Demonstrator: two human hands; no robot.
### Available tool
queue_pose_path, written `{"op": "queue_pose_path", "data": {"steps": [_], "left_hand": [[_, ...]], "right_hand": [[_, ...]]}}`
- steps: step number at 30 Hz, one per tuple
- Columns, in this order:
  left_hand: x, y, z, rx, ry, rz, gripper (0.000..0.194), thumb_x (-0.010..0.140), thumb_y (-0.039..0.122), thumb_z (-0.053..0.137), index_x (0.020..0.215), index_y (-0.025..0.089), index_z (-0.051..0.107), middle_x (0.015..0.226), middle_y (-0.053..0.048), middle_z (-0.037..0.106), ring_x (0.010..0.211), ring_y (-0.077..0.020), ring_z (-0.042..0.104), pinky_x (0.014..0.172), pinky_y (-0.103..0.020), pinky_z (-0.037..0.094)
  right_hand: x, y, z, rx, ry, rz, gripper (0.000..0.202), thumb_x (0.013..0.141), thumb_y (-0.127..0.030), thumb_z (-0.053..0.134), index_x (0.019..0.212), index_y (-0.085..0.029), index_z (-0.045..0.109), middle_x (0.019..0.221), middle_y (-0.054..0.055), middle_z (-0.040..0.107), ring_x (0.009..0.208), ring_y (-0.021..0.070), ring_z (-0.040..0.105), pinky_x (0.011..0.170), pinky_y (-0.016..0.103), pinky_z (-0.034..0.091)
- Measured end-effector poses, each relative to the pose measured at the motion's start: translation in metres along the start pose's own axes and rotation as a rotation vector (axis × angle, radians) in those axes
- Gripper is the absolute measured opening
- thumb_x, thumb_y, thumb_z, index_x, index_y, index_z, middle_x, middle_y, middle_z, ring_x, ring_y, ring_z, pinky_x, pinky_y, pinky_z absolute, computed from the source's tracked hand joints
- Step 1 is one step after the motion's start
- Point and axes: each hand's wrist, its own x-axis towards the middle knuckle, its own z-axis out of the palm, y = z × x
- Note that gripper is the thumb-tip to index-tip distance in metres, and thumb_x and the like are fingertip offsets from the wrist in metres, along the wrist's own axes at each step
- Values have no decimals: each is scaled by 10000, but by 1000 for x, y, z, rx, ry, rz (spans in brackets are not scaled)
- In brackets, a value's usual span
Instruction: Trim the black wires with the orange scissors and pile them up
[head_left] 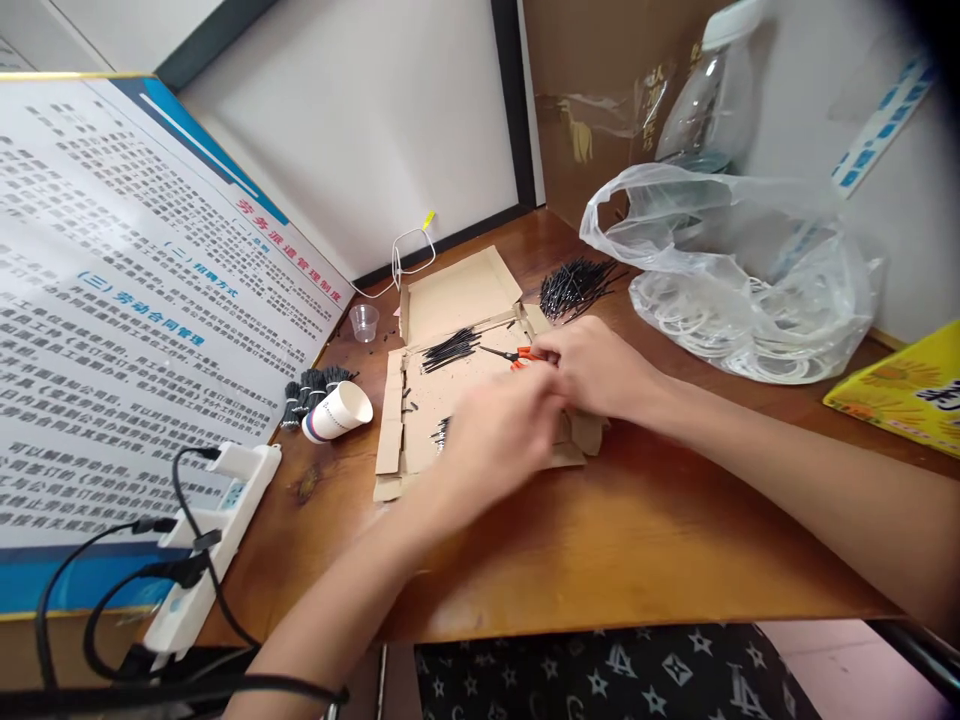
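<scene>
Wooden table [637, 540]; right hand [592, 365] holding orange-handled scissors [521, 355] over cardboard [457, 285].

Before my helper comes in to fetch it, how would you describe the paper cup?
On the wooden table, find the opened-out cardboard. Just to its left, beside dark bundles, the white paper cup lies tipped over. It is larger and opaque, unlike the small clear cup farther back.

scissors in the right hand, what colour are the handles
The handles are orange, seen best in the head view.
</scene>
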Motion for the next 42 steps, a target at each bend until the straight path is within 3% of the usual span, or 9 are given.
{"op": "queue_pose_path", "data": {"steps": [3,6,10,15,21,25,30,35,42], "left_hand": [[-5,-55,-21,181,104,-137,166,868,46,537,864,176,640,895,-53,707,813,-205,640,773,-340,489],[-11,-77,-17,235,23,-195,107,879,95,597,877,171,672,969,-73,697,884,-230,643,820,-361,492],[-9,-74,-4,215,-95,-263,125,870,93,626,804,183,681,927,-68,700,930,-249,642,857,-365,484],[-10,-69,0,254,-102,-351,140,895,98,582,791,184,621,904,-79,696,896,-260,635,766,-359,472],[-15,-76,3,239,-103,-261,129,896,61,542,881,180,590,922,-82,684,898,-251,621,770,-352,468],[-14,-80,2,200,-115,-199,175,889,41,504,813,186,569,885,-73,666,874,-238,605,793,-349,465],[-12,-74,-7,116,55,-235,169,868,52,474,805,193,541,813,-48,660,788,-213,591,715,-327,437],[-10,-66,-17,-293,207,-258,78,907,148,507,911,194,570,697,13,629,610,-136,533,590,-259,393],[-10,-72,-14,-489,251,-232,251,999,339,465,977,175,654,708,-6,583,536,-101,440,486,-227,324]], "right_hand": [[2,1,1,4,32,32,340,787,-386,576,540,-207,424,512,-3,460,524,125,383,553,302,269],[2,1,-1,20,39,40,342,792,-393,570,534,-205,448,498,-13,446,506,117,361,540,301,268],[1,0,-4,29,46,51,295,785,-384,595,566,-188,560,534,1,539,513,118,413,559,303,298],[0,-2,-4,47,26,46,290,791,-384,603,584,-181,611,538,5,567,512,119,423,567,306,306],[-1,-2,-4,12,21,52,264,777,-344,575,569,-181,582,523,-6,523,514,115,404,558,304,290],[-1,-4,-5,-4,36,74,270,762,-327,582,538,-185,532,502,-14,475,508,112,379,544,303,270],[-2,-12,-8,65,95,90,286,753,-363,624,541,-179,567,506,-10,508,507,110,389,540,298,265],[-4,-19,-10,172,94,38,328,779,-374,649,531,-184,550,454,-43,436,480,92,336,552,285,280],[-7,-21,-10,176,92,-20,343,794,-342,638,525,-186,494,464,-58,377,470,79,312,527,274,263]]}}
